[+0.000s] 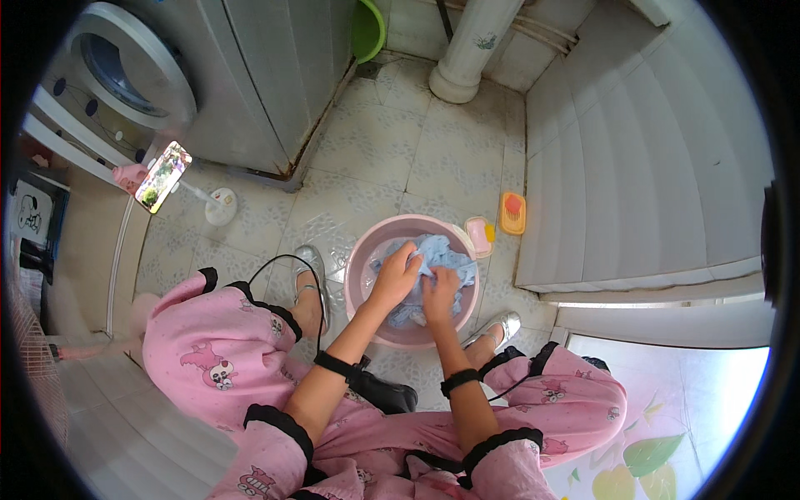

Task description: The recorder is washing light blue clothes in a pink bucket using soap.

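Note:
A pink round basin (359,315) stands on the tiled floor between my feet. Light blue wet cloth (407,310) lies bunched in it, with some water showing at the left side. My left hand (399,272) is closed on a fold of the blue cloth near the middle of the basin. Just to its right, my right hand (440,292) grips the same cloth, fingers curled down into it. The fingertips of both hands are partly hidden in the folds.
Right of the basin lie a pink soap dish (479,237) and an orange box (512,213). A phone (163,177) on a white stand (221,207) is at the left, before a washing machine (133,67). A white pipe (471,50) and green basin (367,32) are at the back.

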A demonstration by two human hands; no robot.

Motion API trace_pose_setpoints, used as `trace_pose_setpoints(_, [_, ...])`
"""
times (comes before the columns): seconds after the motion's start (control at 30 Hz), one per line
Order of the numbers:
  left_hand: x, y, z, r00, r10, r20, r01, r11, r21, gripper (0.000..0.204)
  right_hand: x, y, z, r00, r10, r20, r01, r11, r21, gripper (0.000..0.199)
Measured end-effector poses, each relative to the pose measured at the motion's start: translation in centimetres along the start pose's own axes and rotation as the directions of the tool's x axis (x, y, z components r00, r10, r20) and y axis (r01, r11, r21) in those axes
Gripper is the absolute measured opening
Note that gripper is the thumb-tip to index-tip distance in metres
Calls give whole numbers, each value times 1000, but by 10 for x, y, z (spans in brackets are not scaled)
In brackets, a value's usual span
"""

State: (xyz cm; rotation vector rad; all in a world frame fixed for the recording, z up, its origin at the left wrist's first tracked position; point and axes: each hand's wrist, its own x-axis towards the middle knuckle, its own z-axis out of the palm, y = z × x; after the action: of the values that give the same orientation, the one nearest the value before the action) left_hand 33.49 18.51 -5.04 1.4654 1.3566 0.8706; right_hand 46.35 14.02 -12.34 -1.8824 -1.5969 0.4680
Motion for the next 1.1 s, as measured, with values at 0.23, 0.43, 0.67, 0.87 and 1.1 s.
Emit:
trace_pose_setpoints(0.23, [-6,84,-46,996,89,-7,-87,964,-251,19,41,-49,-79,994,57,-93,0,855,518,8])
trace_pose_setpoints(0.43, [-7,63,-56,930,148,-336,-50,957,285,31,36,-71,-86,976,173,-136,-42,754,655,4])
trace_pose_setpoints(0.67, [-27,-54,12,960,277,46,-274,889,366,42,29,-23,-50,736,626,259,-452,169,876,24])
trace_pose_setpoints(0.87, [-25,-71,11,913,-304,273,345,932,-114,26,30,-10,-47,823,557,112,-512,643,570,39])
trace_pose_setpoints(1.1, [-34,-59,-1,863,-326,387,189,-501,-844,53,-39,-112,8,933,-215,287,237,971,-44,53])
